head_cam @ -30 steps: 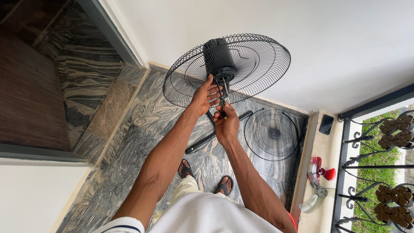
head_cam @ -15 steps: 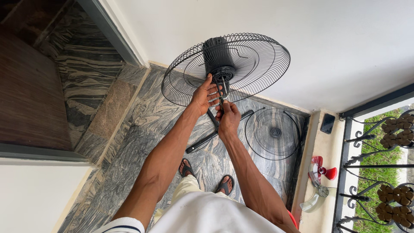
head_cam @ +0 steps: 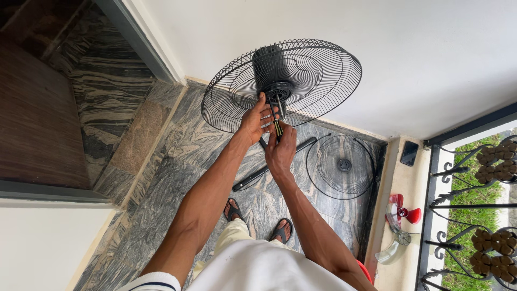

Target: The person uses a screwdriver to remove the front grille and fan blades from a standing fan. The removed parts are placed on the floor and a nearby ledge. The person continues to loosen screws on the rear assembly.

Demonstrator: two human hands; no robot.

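The left hand (head_cam: 257,119) is spread open against the rear wire guard (head_cam: 283,83) of a black fan, its fingers (head_cam: 265,108) pressed on the wires just beside the hub, steadying it rather than gripping it. The right hand (head_cam: 281,150), just below and touching close to the left, is closed around the handle of a screwdriver (head_cam: 278,127) with a yellow and black grip; the shaft runs up from the fist toward the hub (head_cam: 278,90) at the centre of the guard. Above both hands the black motor housing (head_cam: 267,63) shows through the wires, on the far side of the guard. Below the right wrist a long black pole (head_cam: 272,166) lies slanted on the marbled stone floor (head_cam: 161,178), passing under both forearms. To the right of the right hand, well apart, a second round wire guard (head_cam: 342,166) lies flat on the floor. Farther right, on a pale ledge (head_cam: 396,178), rest a red fan blade (head_cam: 401,211) and a clear curved plastic piece (head_cam: 390,252), with a small dark flat object (head_cam: 409,153) near the ledge's far end. Under the forearms, the person's feet in dark sandals (head_cam: 281,230) stand on the floor.
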